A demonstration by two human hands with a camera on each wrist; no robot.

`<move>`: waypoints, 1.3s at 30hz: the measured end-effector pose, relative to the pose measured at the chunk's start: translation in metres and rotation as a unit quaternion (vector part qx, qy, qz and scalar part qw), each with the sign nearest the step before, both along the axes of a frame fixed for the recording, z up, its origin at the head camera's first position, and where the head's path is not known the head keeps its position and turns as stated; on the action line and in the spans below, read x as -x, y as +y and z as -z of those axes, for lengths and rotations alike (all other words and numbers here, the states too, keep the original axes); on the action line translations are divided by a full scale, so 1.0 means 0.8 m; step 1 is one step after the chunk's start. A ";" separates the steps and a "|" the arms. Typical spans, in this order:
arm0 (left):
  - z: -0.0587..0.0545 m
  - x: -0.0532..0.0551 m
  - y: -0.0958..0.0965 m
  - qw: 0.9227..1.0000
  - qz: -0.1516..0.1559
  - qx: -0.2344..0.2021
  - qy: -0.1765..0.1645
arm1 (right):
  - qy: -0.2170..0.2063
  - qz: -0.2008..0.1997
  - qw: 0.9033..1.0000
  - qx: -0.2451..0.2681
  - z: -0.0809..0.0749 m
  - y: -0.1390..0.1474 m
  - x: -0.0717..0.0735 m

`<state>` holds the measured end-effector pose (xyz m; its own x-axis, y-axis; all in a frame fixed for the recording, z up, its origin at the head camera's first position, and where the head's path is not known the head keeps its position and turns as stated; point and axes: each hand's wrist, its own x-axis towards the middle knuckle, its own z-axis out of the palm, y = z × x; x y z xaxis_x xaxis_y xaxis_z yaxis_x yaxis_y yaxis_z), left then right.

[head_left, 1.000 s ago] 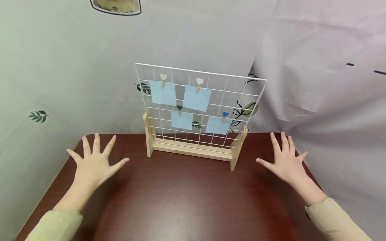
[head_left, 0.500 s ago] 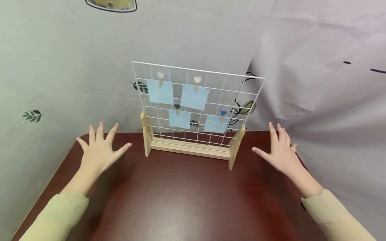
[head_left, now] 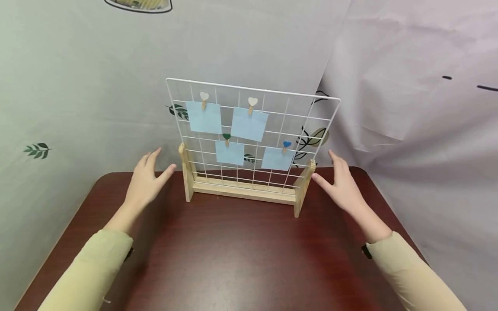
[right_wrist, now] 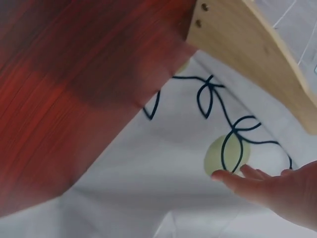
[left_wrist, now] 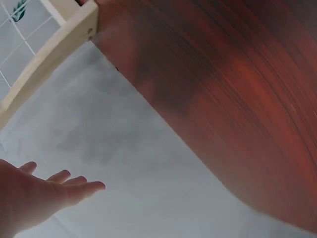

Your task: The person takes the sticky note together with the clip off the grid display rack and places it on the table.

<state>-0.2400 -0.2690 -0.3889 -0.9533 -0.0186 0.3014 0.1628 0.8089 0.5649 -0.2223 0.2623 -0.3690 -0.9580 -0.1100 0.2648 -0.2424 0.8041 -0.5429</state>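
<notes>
A white wire grid panel (head_left: 272,113) stands in a pale wooden stand (head_left: 245,193) at the back of the table. Blue paper notes hang on it: two in the upper row under white heart clothespins (head_left: 252,102), one lower under a green heart clothespin (head_left: 227,137), one under a blue heart clothespin (head_left: 286,145). My left hand (head_left: 145,180), fingers extended and holding nothing, is just left of the stand's left upright (head_left: 186,172). My right hand (head_left: 339,183) reaches close beside the right upright (right_wrist: 247,54), also holding nothing. Both wrist views show a hand near an upright.
A dark red-brown wooden table (head_left: 233,255) lies under the stand, its far edge close behind it. A pale cloth backdrop (head_left: 249,43) with printed leaves hangs behind, creased on the right.
Both hands have moved inward and forward, from wide apart with spread fingers to either side of the stand. The fingers have drawn closer together. The head view has shifted slightly.
</notes>
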 end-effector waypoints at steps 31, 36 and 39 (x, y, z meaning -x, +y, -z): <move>0.016 0.032 0.054 0.963 0.010 -0.270 0.024 | 0.065 -0.004 0.984 0.165 0.029 -0.036 0.019; 0.015 0.030 0.054 0.964 0.017 -0.265 0.028 | 0.073 -0.009 0.980 0.185 0.030 -0.036 0.020; 0.016 0.029 0.054 0.964 0.019 -0.262 0.033 | 0.074 -0.008 0.980 0.186 0.029 -0.035 0.023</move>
<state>-0.2633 -0.2260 -0.4017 -0.9351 -0.1500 0.3210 0.2374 0.4074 0.8819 -0.2405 0.2341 -0.3920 -0.9047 0.0071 0.4261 -0.3516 0.5524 -0.7558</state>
